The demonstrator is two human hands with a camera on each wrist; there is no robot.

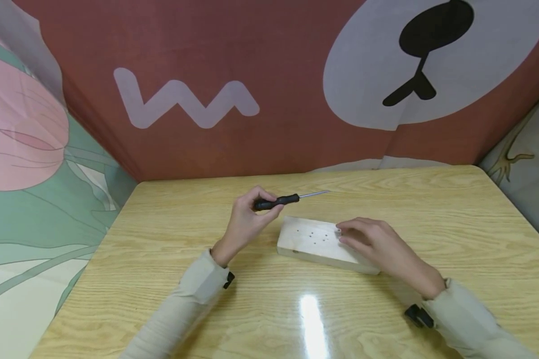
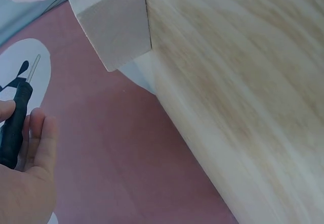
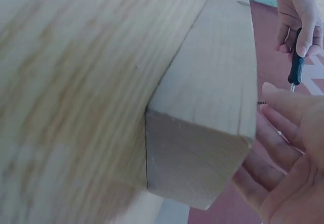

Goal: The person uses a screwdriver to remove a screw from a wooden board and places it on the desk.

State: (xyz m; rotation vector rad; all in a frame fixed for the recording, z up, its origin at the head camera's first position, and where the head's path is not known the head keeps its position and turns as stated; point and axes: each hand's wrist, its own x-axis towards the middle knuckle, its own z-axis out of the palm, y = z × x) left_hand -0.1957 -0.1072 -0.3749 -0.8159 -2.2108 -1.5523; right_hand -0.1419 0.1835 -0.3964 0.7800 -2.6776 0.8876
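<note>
My left hand grips a screwdriver by its black handle, above the table behind the wooden block. The thin metal shaft points right, and in the left wrist view the handle lies between thumb and fingers. My right hand is over the right part of the pale wooden block, which has several small dark holes in its top. Its thumb and forefinger pinch a small screw at the block's top. Another thin shiny piece shows among the lower fingers; its kind is unclear.
The block lies flat on a wood-grain table. A red-brown printed cloth hangs along the far edge, with patterned cloth at the left side. Dark wrist devices sit at both sleeves.
</note>
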